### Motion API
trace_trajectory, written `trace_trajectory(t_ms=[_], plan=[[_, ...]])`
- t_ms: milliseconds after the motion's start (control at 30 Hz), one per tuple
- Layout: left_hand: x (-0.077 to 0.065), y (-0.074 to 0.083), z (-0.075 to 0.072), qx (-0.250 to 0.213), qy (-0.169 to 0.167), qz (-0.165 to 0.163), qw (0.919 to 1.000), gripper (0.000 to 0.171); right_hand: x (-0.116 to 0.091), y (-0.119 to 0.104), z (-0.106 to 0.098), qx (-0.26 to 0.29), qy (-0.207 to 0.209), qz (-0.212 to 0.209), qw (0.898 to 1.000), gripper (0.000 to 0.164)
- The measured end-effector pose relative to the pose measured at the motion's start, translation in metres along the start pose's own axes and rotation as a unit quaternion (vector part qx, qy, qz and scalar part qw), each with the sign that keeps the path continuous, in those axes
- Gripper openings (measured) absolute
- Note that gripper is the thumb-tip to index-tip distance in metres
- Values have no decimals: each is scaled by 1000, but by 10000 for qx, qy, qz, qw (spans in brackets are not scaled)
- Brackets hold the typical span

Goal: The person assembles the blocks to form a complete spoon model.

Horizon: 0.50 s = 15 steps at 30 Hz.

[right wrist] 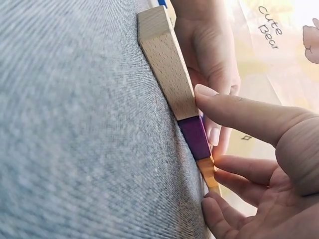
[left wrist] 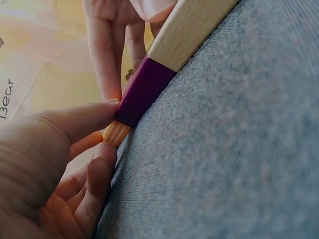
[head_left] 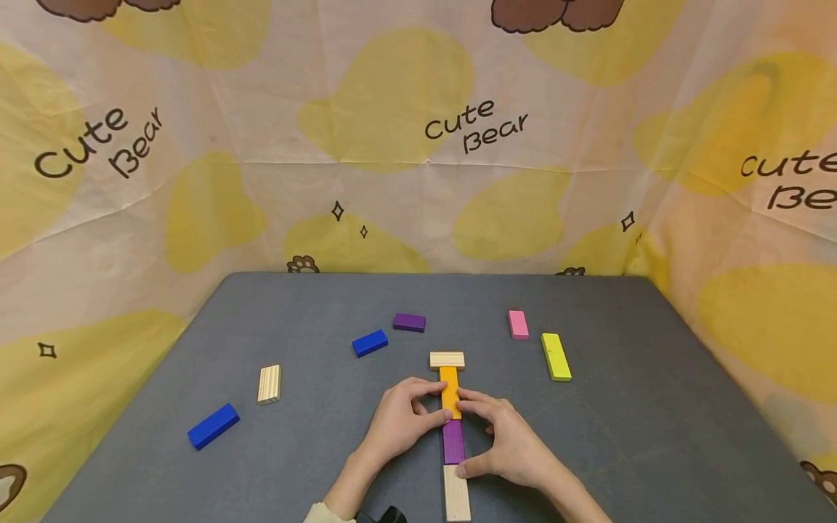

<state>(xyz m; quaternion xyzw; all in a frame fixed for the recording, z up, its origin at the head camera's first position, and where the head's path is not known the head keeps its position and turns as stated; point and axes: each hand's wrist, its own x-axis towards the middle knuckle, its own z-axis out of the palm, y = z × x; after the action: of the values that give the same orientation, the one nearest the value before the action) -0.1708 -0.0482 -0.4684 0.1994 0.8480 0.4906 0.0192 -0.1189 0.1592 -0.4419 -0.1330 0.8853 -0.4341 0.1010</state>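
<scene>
orange block (left wrist: 117, 133) was partly covered by the left fingers (left wrist: 89, 118), tabletop (left wrist: 224, 164) beside them was blurred in that wrist's view, black object (head_left: 392, 515) below them was cut off, unidentifiable

An orange block (head_left: 450, 388), a purple block (head_left: 453, 443) and a plain wooden block (head_left: 457, 497) lie flat, end to end, in a straight line on the grey table (head_left: 314, 436). A ridged wooden block (head_left: 447, 359) sits crosswise at the orange end. The left hand (head_left: 400, 418) touches the orange block's left edge; the right hand (head_left: 513, 443) touches its right edge, thumb on the plain wood.
</scene>
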Motion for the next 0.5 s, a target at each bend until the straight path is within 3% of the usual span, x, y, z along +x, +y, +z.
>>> trace_trajectory(t_ms=[200, 500], plan=[[0, -1, -1, -29, -90, 48, 9999, 43, 0, 0, 0, 30, 10, -34, 10000, 83], [-2, 3, -9, -100, -690, -5, 9976, 56, 0, -1, -1, 22, -51, 76, 10000, 84]])
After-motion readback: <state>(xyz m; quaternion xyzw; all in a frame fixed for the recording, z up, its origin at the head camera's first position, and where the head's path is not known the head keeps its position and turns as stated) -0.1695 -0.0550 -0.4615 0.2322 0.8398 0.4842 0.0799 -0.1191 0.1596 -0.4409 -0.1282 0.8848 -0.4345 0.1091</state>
